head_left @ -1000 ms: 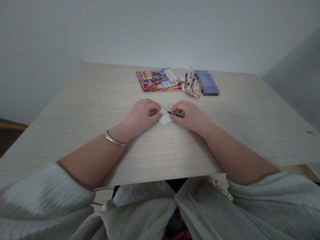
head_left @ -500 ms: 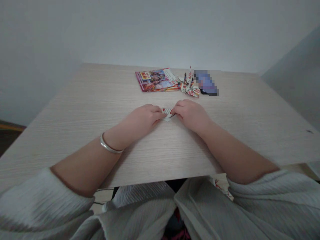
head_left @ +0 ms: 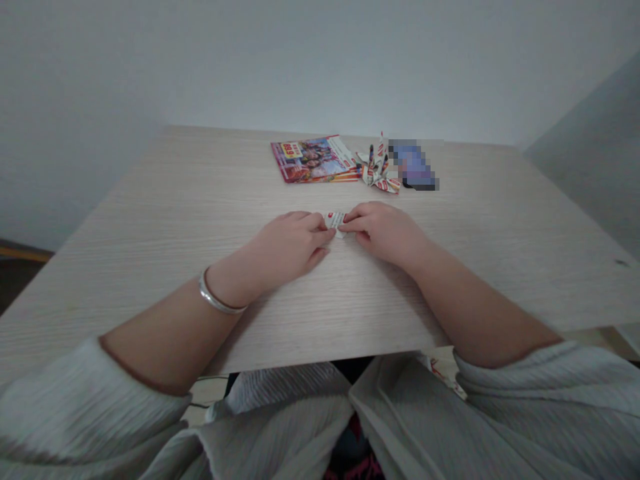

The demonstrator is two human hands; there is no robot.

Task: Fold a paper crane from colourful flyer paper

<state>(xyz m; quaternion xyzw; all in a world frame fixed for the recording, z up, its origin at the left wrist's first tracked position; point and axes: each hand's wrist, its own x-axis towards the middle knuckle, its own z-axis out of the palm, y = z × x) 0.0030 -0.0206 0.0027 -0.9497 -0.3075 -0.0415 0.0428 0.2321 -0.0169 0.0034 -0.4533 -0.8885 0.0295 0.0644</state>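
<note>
Pinching from both sides: left hand (head_left: 290,243) and right hand (head_left: 385,230) meet almost fingertip to fingertip on a small folded paper piece (head_left: 336,221), mid-table, straight ahead of the torso.

Paper sits between the two hands and touches both. Only a small patch shows in the gap, white with red print. Left fingers (head_left: 320,230) are curled closed on its left edge. Right fingers (head_left: 356,223) are closed on its right edge, index laid along the top. Both grips are narrow and both are on the paper.

Key relation: the two grips oppose each other along a left-right line, paper dead centre, neither hand clearly nearer. Can't call a long axis, since the exposed patch is too small and the rest is under the fingers. Paper looks flat or near flat on the table (head_left: 200,200); can't tell whether any edge is lifted.

Forearms lie on the table, angled inward in a V. Bracelet (head_left: 217,301) on the left wrist.

Far side, well apart from the hands: a colour flyer (head_left: 315,160). Just right of it is a folded paper figure (head_left: 379,170), at or near the flyer's corner. A blurred-out object (head_left: 414,167) is just beside the figure.
</note>
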